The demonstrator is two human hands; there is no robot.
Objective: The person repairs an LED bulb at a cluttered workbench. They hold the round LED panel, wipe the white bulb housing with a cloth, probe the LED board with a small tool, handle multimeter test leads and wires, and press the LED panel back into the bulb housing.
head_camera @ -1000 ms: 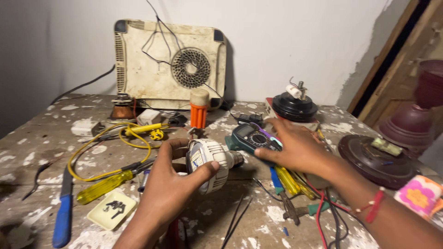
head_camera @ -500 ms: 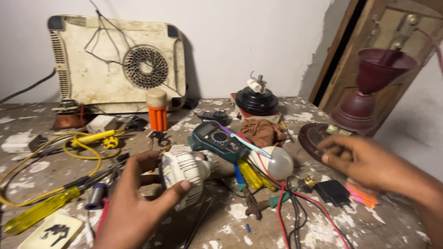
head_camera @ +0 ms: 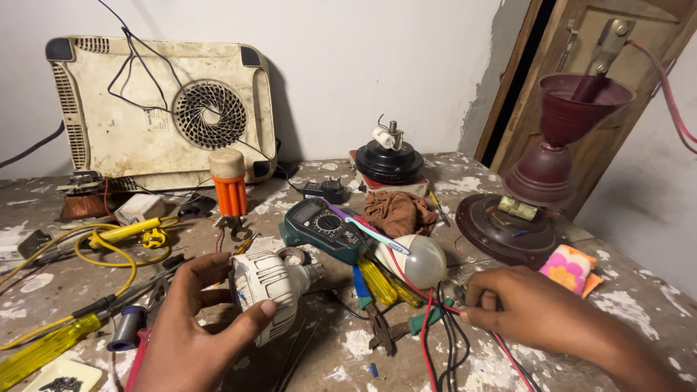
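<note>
Left hand point(head_camera: 192, 327) wrapped round bulb base point(head_camera: 270, 284), held just above bench point(head_camera: 639, 290) | right hand point(head_camera: 534, 308) has left the meter point(head_camera: 323, 229), now pinching red lead point(head_camera: 428, 330) by dome point(head_camera: 414, 260) | probing seems near.

The left hand point(head_camera: 192, 327) grips a white bulb base point(head_camera: 268, 283) above the counter point(head_camera: 632, 283); the right hand point(head_camera: 530, 308) pinches red and black wires point(head_camera: 435, 341) beside a multimeter point(head_camera: 323, 226).
</note>
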